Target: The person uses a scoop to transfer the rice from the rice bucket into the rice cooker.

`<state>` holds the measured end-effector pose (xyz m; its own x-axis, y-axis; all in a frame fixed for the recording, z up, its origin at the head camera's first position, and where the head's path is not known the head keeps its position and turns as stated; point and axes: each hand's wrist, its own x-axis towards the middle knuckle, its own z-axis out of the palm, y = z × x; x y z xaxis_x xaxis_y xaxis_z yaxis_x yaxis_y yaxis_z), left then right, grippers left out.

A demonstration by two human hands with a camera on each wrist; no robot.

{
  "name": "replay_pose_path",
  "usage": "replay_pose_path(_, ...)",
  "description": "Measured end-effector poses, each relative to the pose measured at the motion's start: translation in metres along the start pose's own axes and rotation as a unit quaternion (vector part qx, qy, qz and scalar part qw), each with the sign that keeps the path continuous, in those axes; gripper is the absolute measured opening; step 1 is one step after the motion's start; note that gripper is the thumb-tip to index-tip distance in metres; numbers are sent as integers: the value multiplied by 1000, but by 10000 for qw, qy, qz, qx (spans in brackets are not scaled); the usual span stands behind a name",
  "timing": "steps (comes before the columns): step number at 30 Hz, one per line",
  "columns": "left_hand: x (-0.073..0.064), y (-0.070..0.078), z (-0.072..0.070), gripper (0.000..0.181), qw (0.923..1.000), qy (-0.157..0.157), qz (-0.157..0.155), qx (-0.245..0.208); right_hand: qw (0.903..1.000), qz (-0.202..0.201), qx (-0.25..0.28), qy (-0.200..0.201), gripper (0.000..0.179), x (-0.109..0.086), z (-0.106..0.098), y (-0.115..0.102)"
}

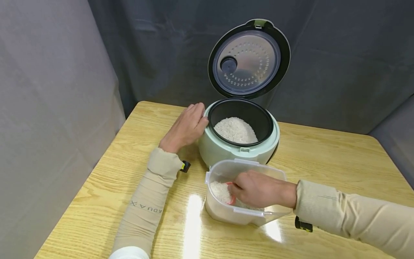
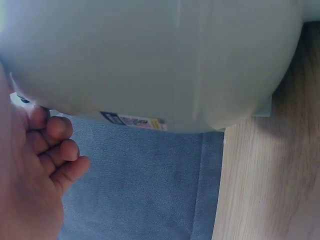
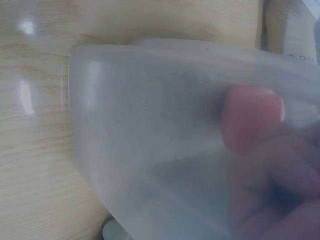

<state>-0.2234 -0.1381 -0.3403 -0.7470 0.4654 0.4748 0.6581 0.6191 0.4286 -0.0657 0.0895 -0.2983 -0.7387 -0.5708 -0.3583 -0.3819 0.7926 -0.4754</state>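
Right hand (image 1: 257, 189), head frame's lower centre, pinches a red scoop (image 3: 250, 115); only left-wrist view shows the label (image 2: 133, 121) on the smooth, rounded cooker (image 2: 125, 60).

Rice cooker (image 1: 213, 151): pale green, upright, lid (image 1: 249, 64) swung right up!
Inner pot (image 1: 262, 120): dark, with 1 white mound of rice (image 1: 236, 130) heaped inside.
Container (image 1: 223, 213): translucent, open-topped, upright just in front of the cooker, more rice in it.
Red scoop (image 1: 232, 196): down among those grains, partly hidden by fingers.
Right hand (image 1: 258, 189): inside the container, gripping the scoop!
Left hand (image 1: 185, 126): against the cooker's left side, fingers loosely bent.
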Motion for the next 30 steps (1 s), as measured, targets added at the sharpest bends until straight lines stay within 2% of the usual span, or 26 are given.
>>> replay_pose_path(7, -1, -1, 0, 17, 10000, -61, -72, -5, 9999, -34, 128, 22, 35, 0, 0, 0)
replay_pose_path(13, 0, 0, -1, 18, 10000, -6, 24, -31, 9999, -2, 152, 52, 35, -1, 0, 0)
replay_pose_path(30, 1, -2, 1, 19, 10000, 29, 66, -60, 9988, -87, 119, 466, 39, -6, -4, -5)
